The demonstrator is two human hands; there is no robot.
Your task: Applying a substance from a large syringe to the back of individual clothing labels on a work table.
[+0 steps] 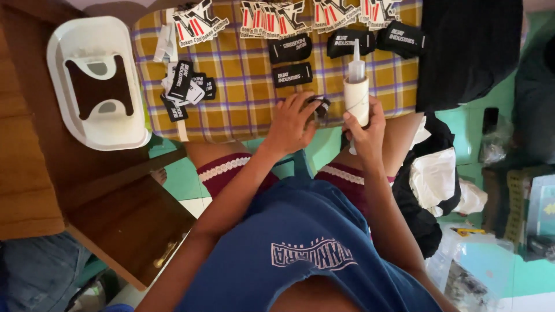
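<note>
A: Item one: our right hand point(365, 124) wraps a white tube point(356, 95), nozzle up, fingers closed round its lower part.

B: Item two: our left hand point(289, 124) curls its fingers on a small black patch point(319, 106) at the near edge of the checked cloth point(243, 69), just beside the tube.

A: Item three: black patches point(292, 75) lie in rows up the cloth, with red-and-white stickers point(199, 23) along the far edge.

B: Item four: a loose pile point(185, 89) sits left, near a white tray point(95, 81) on the wooden table point(34, 173).

A: Room: we note bare cloth between the pile and our hands. Dark fabric point(468, 52) crowds the right edge.
</note>
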